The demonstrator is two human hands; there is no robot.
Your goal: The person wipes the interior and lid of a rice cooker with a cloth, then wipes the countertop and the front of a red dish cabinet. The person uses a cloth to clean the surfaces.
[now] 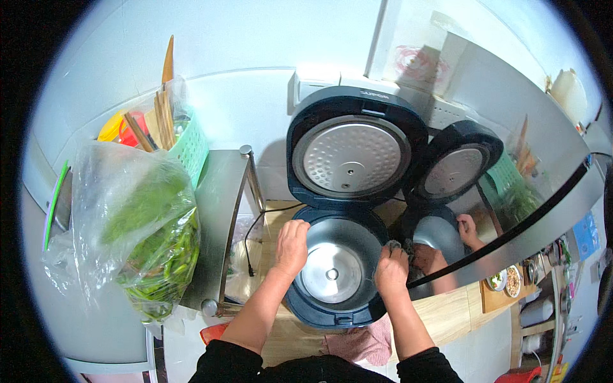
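An open SUPOR rice cooker (298,306) stands in front of me, its lid (352,153) tipped up and back. No inner pot sits inside, so the round metal heating plate (332,287) shows at the bottom. My left hand (292,244) grips the cooker's left rim, fingers curled over the edge. At the right rim, my right hand (392,270) holds a dark grey wad (393,245), which looks like a steel wool scourer. Its fingertips are partly hidden.
A glossy panel (479,230) close on the right mirrors the cooker and hands. Left stand a metal rack (210,230), a bag of green vegetables (163,258) and a green basket (191,143). A power cord (247,249) hangs beside the rack. A pink cloth (364,342) lies in front.
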